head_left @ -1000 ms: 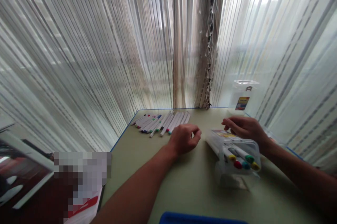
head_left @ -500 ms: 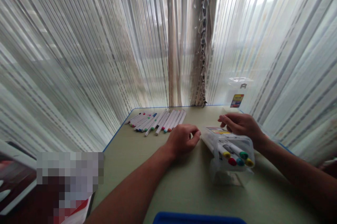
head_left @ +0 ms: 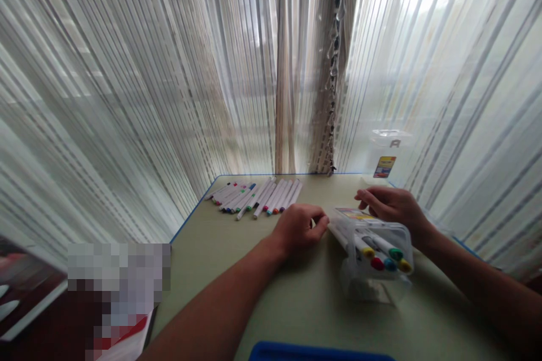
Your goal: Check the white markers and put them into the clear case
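Note:
A clear plastic marker box (head_left: 351, 270) lies on its side, its open end towards me and its lid hanging down in front. Inside are several white markers (head_left: 379, 263) with yellow, red, blue and green ends. My left hand (head_left: 300, 228) rests on the table left of the box, thumb and fingers curled together, their tips close to its far left edge. Whether they touch the box I cannot tell. Beyond the box's right side is my right hand (head_left: 393, 208), also closed, with thumb and finger pinched together. What either pinch holds, if anything, is hidden.
Several loose white markers (head_left: 258, 197) with coloured ends lie in a row at the table's far left. Another clear box (head_left: 384, 167) with a yellow label stands at the back right, before the string curtain (head_left: 237, 67). A blue tray edge (head_left: 322, 351) shows at the near edge.
The whole view has shifted slightly, so everything sits a little further right and lower. Both hands and the box keep nearly the same places relative to each other.

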`<move>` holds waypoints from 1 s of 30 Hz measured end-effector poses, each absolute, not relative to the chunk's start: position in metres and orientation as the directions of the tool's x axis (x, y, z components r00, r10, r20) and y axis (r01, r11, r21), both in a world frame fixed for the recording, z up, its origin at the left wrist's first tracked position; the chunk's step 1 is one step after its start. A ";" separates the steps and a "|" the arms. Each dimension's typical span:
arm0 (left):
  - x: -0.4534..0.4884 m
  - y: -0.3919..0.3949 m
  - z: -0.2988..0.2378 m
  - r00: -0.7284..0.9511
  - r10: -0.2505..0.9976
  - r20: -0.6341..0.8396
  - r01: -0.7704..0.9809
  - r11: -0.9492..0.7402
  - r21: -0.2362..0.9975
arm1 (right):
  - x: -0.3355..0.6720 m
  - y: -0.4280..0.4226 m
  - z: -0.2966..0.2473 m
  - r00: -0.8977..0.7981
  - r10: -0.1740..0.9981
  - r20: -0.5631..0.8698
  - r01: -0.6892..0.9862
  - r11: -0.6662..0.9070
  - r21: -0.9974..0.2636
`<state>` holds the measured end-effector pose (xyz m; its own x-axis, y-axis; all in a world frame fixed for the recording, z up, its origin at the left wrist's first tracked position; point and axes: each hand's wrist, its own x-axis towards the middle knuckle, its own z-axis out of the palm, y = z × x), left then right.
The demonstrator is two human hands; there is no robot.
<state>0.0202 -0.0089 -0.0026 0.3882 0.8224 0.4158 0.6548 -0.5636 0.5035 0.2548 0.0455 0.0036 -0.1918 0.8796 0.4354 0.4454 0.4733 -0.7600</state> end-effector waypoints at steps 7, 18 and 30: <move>0.021 -0.010 -0.003 0.369 0.832 0.414 0.679 -0.546 0.491 | 0.257 0.048 -0.001 -0.199 0.894 0.401 0.482 0.446 -0.754; 0.021 -0.010 -0.002 0.350 0.837 0.420 0.696 -0.533 0.481 | 0.255 0.047 -0.001 -0.204 0.877 0.435 0.470 0.478 -0.742; 0.020 -0.010 -0.002 0.342 0.834 0.433 0.697 -0.534 0.479 | 0.254 0.044 0.004 -0.222 0.872 0.435 0.531 0.483 -0.697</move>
